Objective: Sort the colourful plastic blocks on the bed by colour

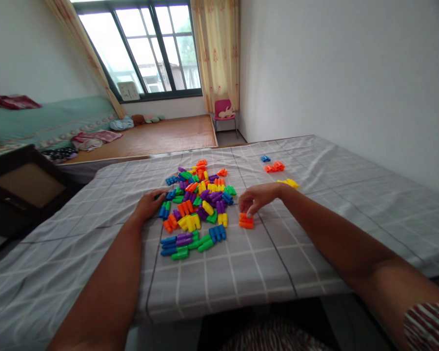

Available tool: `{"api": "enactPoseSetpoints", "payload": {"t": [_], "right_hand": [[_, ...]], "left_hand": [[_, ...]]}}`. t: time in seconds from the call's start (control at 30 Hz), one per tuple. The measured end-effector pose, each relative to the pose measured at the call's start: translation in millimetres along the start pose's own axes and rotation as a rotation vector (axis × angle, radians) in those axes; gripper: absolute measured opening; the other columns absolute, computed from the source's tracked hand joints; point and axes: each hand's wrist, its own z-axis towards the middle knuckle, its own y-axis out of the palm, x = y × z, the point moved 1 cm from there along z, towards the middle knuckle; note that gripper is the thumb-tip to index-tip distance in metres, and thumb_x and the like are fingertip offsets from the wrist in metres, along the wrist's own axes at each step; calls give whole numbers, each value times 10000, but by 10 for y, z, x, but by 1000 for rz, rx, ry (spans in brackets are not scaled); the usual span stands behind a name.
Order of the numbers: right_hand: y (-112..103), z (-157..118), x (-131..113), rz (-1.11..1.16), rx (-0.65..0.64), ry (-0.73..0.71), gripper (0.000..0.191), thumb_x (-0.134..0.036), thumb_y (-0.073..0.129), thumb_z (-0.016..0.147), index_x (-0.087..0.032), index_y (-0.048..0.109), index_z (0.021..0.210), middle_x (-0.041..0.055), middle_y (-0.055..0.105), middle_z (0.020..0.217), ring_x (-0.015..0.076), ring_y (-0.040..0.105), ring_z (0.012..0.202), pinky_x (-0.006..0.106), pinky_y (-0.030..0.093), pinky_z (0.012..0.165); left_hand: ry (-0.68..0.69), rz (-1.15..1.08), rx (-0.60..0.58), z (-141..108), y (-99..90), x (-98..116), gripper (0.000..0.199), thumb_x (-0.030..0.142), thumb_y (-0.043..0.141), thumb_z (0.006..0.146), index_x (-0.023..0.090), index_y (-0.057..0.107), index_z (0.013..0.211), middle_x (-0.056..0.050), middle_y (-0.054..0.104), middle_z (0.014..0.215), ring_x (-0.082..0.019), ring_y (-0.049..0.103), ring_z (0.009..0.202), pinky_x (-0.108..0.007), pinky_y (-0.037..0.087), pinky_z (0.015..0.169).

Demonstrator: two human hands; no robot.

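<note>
A mixed pile of bullet-shaped plastic building blocks [201, 195] in orange, yellow, green, blue and purple lies on the checked cloth. My left hand [149, 204] rests at the pile's left edge, loosely bent, thumb and fingers apart, its fingertips close to blue and green blocks [164, 209]. Right of the pile, my right hand [255, 197] has thumb and fingers closed on an orange block [246, 222] low at the cloth; some fingertips are hidden. A joined row of blue, purple and green blocks [186, 243] lies in front of the pile.
Set apart at the back right are a blue block [265, 158], orange blocks [275, 167] and yellow blocks [288, 183], the last partly behind my right forearm. The cloth-covered table [223, 278] meets a white wall at right. A pink chair [224, 109] stands beyond.
</note>
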Motion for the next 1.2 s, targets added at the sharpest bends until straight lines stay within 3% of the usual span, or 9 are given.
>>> {"api": "enactPoseSetpoints", "payload": {"t": [0.1, 0.2, 0.37, 0.5, 0.67, 0.77, 0.87, 0.97, 1.2], "right_hand": [[43, 29, 26, 46, -4, -12, 487, -520, 762, 651, -138, 714, 950, 25, 700, 832, 124, 602, 721, 217, 447, 665], [9, 2, 148, 50, 96, 15, 462, -523, 710, 713, -145, 704, 978, 16, 695, 840, 116, 583, 715, 216, 436, 657], [-150, 90, 211, -68, 503, 59, 399, -519, 597, 808, -148, 704, 909, 13, 663, 741, 118, 556, 652, 223, 407, 601], [-353, 460, 154, -253, 757, 107, 277, -395, 588, 838, -174, 706, 957, 48, 708, 892, 151, 604, 743, 248, 428, 675], [-493, 1020, 201, -401, 610, 262, 190, -365, 704, 756, -177, 704, 779, 45, 701, 771, 174, 607, 718, 253, 421, 649], [-488, 1147, 292, -188, 674, 279, 294, -368, 817, 624, -174, 669, 788, 13, 661, 692, 137, 576, 642, 221, 418, 570], [-456, 1088, 372, 217, 719, 240, 509, -350, 897, 470, -183, 630, 870, -16, 637, 696, 109, 567, 595, 202, 437, 518], [-440, 919, 379, 470, 724, 147, 530, -331, 911, 424, -178, 593, 820, -15, 628, 715, 105, 580, 601, 206, 463, 521], [-421, 631, 228, 559, 814, -36, 482, -329, 877, 497, -174, 621, 874, 9, 673, 772, 117, 612, 689, 213, 482, 590]], "left_hand": [[-2, -8, -5, -2, 4, -4, 551, 569, 408, 808, 178, 722, 1036, -72, 704, 1145, -247, 611, 1096, -315, 428, 1007], [-31, -17, -12, -7, 6, -1, 549, 565, 410, 814, 183, 714, 1065, -67, 695, 1169, -244, 598, 1111, -322, 419, 1017], [-27, -29, -11, -10, 8, 23, 505, 524, 422, 822, 185, 721, 1046, -74, 701, 1151, -241, 603, 1099, -315, 431, 995], [-7, -39, 11, -16, 0, 49, 480, 495, 434, 813, 182, 735, 1016, -77, 718, 1101, -249, 624, 1061, -317, 451, 964], [-3, -35, 17, -44, -16, 85, 474, 468, 433, 818, 169, 736, 1024, -95, 713, 1113, -245, 627, 1064, -318, 452, 961], [-11, -24, 8, -55, -21, 97, 452, 459, 429, 827, 191, 736, 1021, -78, 711, 1123, -243, 616, 1087, -322, 449, 973], [-13, -32, 10, -50, -16, 94, 446, 464, 433, 824, 200, 738, 1014, -71, 711, 1125, -242, 617, 1084, -320, 449, 973], [-17, -54, 14, -36, -9, 87, 450, 471, 440, 816, 197, 737, 1015, -76, 713, 1120, -247, 621, 1072, -326, 445, 977], [-34, -43, 14, -34, -28, 110, 457, 498, 451, 802, 208, 737, 1010, -68, 713, 1124, -249, 616, 1080, -319, 445, 974]]}}
